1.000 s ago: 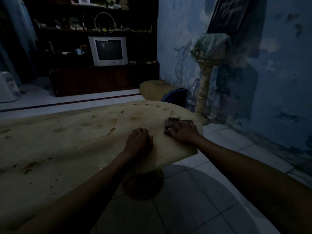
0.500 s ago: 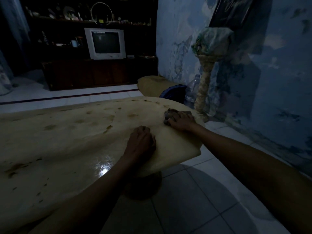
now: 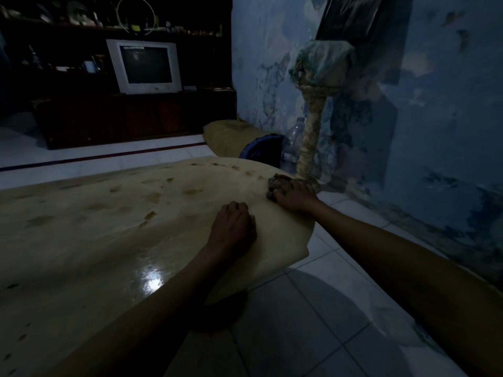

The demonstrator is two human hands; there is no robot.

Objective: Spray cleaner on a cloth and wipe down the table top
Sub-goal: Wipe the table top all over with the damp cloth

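Pretty dark room, so not much detail to go on. Right hand [image 3: 295, 197] out at the far right edge of the tabletop [image 3: 81, 240], pressing down on a dark crumpled cloth [image 3: 275, 183] right by the rounded corner. Fingers spread over the cloth rather than wrapped round it, as far as can be told (only a dark lump of it poking out past the fingertips). Left hand [image 3: 234, 229] resting on the tabletop nearer the near right edge, knuckles up, fingers tucked under a bit, holding nothing. Hands apart, the right further out than the left, both arms stretched forward from the bottom of the view.

Tabletop itself tan and glossy, with brownish blotches scattered over the far half and a bright glare spot [image 3: 152, 281] close to the left forearm. White tiled floor [image 3: 313, 322] under the right edge.

Behind it all: a white-framed TV [image 3: 145, 66] on a dark low cabinet [image 3: 122, 118], cluttered shelves above too dim to read. Peeling blue wall [image 3: 435, 131] on the right, a rope-wrapped post [image 3: 310, 137] with a ragged top standing against it, a clear plastic bottle [image 3: 292, 142] at its foot, and something dark blue [image 3: 261, 148] just beside that.
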